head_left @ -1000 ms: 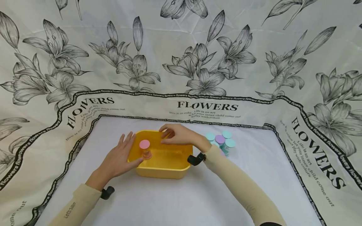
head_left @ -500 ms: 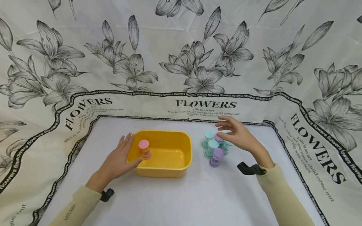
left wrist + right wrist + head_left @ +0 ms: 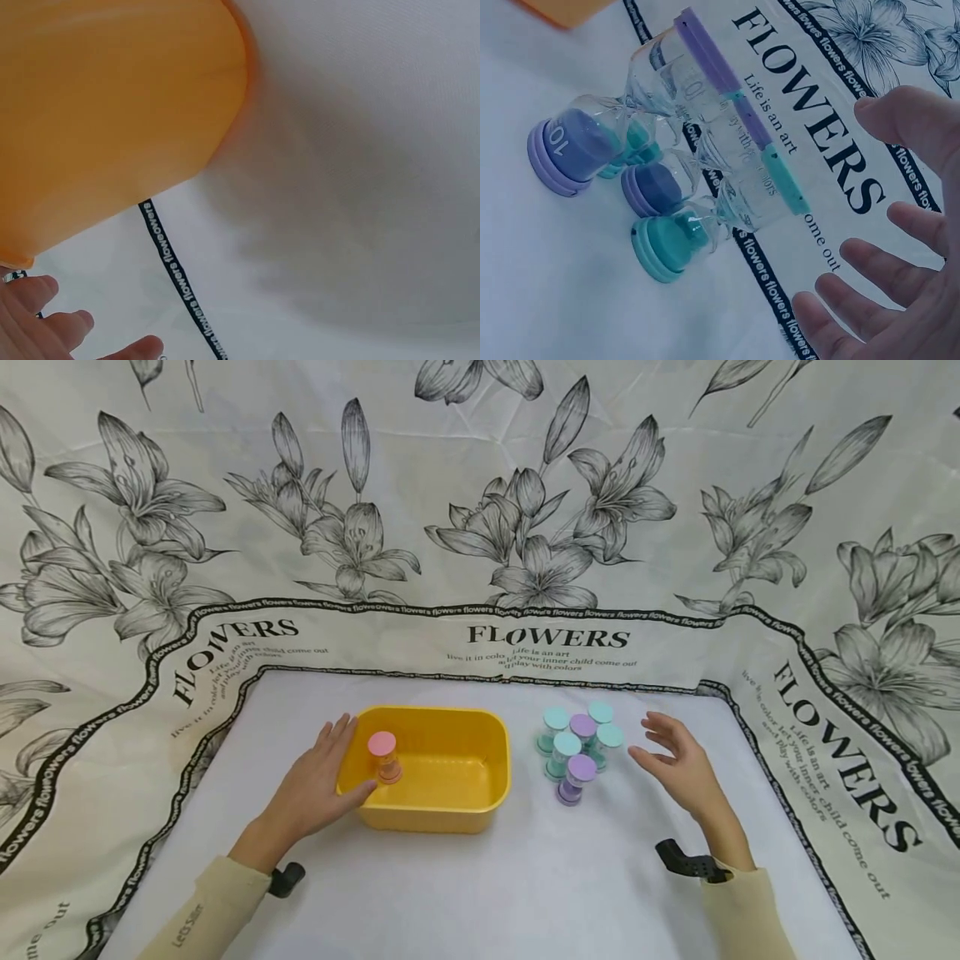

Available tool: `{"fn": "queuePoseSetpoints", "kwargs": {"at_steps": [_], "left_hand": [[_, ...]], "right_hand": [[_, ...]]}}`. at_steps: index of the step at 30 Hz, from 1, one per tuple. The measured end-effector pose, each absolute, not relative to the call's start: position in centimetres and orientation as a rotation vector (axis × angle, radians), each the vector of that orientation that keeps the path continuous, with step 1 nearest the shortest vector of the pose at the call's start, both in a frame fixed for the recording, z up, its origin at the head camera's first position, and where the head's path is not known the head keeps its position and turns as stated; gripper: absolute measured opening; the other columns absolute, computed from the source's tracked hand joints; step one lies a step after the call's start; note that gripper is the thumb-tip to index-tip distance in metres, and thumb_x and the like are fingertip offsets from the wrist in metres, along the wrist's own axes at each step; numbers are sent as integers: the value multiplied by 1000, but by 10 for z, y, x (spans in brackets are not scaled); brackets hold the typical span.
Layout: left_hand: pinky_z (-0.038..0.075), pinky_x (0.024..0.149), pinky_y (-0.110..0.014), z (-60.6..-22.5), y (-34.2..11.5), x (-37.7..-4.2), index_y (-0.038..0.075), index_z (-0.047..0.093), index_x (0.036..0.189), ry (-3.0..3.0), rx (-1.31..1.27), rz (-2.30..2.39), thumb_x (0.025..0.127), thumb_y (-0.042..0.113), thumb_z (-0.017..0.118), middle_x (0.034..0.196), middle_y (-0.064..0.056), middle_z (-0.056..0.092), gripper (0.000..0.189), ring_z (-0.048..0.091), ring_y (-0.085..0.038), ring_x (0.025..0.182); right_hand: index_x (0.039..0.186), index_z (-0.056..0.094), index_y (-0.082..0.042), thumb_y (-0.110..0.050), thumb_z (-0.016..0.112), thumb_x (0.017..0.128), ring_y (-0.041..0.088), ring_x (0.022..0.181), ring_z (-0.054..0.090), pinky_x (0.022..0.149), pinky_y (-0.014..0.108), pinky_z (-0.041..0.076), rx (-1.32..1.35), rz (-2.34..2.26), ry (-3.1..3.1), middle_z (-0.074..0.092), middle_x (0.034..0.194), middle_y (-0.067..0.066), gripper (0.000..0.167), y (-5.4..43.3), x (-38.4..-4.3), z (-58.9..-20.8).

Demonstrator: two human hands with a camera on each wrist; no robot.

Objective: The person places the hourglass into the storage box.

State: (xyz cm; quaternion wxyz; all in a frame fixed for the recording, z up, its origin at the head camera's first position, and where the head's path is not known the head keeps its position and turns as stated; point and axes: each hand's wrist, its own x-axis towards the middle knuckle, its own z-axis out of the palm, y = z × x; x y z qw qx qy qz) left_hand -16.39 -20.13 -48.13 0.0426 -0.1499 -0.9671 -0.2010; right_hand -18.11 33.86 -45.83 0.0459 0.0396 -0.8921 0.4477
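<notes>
At the left end of a yellow plastic bin (image 3: 435, 821), my left hand (image 3: 311, 785) rests with fingers straight along the rim and thumb on the near side. A pink hourglass (image 3: 384, 756) stands inside the bin at its left. Right of the bin, several teal and purple hourglasses stand upright in a cluster, the nearest a purple hourglass (image 3: 576, 779). My right hand (image 3: 678, 768) hovers just right of the cluster, fingers loosely bent and holding nothing. In the right wrist view a teal hourglass (image 3: 664, 247) stands closest to the fingertips, and a purple one bears the number 10.
A white cloth (image 3: 480, 893) covers the table. Behind and at both sides hangs a flower-printed cloth (image 3: 360, 560) with black lettered borders. Small black wrist cameras sit at both cuffs, the right camera (image 3: 686, 862) jutting out over the table.
My right hand has left the bin, passed over the cluster and moved right and nearer, beside it. The left hand, bin and pink hourglass stay in place.
</notes>
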Motion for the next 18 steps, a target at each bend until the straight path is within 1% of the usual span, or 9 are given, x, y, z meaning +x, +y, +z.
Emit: {"fn": "queuePoseSetpoints", "kwargs": {"at_steps": [2, 3, 5, 8, 13, 18], "left_hand": [[40, 112, -68, -481, -202, -163, 8, 18, 166, -2950, -457, -617, 93, 54, 63, 171, -17, 21, 97, 25, -47, 154], [42, 111, -67, -482, -202, -163, 9, 17, 166, -2948, -454, -619, 93, 54, 63, 171, -17, 21, 96, 26, -47, 154], [44, 109, -67, -482, -203, -161, 9, 17, 166, -2949, -444, -624, 94, 53, 63, 171, -16, 21, 96, 27, -47, 154], [46, 108, -66, -482, -203, -160, 9, 17, 166, -2949, -430, -640, 94, 53, 63, 171, -16, 21, 96, 28, -46, 153], [48, 106, -64, -480, -202, -159, 8, 20, 165, -2936, -439, -659, 94, 54, 62, 171, -16, 21, 94, 31, -46, 152], [49, 106, -63, -479, -202, -160, 8, 21, 165, -2930, -460, -643, 94, 54, 62, 172, -15, 21, 94, 32, -45, 152]], "right_hand": [[160, 29, -5, -31, 72, 98, 47, 144, 41, 111, 59, 43, 59, 1425, -2710, 42, 157, 25, 80, 338, -180, -469], [161, 27, -6, -32, 72, 98, 47, 145, 40, 111, 64, 40, 35, 1457, -2696, 41, 158, 25, 81, 337, -180, -474], [162, 26, -7, -31, 73, 97, 47, 146, 39, 113, 66, 38, -8, 1516, -2663, 40, 159, 24, 83, 334, -179, -483], [163, 25, -9, -31, 73, 97, 45, 147, 39, 114, 64, 37, -52, 1568, -2629, 39, 160, 23, 84, 330, -180, -493], [162, 25, -9, -28, 73, 97, 46, 146, 39, 114, 63, 38, -84, 1596, -2603, 40, 159, 24, 83, 323, -184, -504], [162, 26, -8, -28, 73, 97, 48, 146, 38, 114, 65, 37, -76, 1568, -2655, 37, 160, 26, 82, 318, -192, -506]]}}
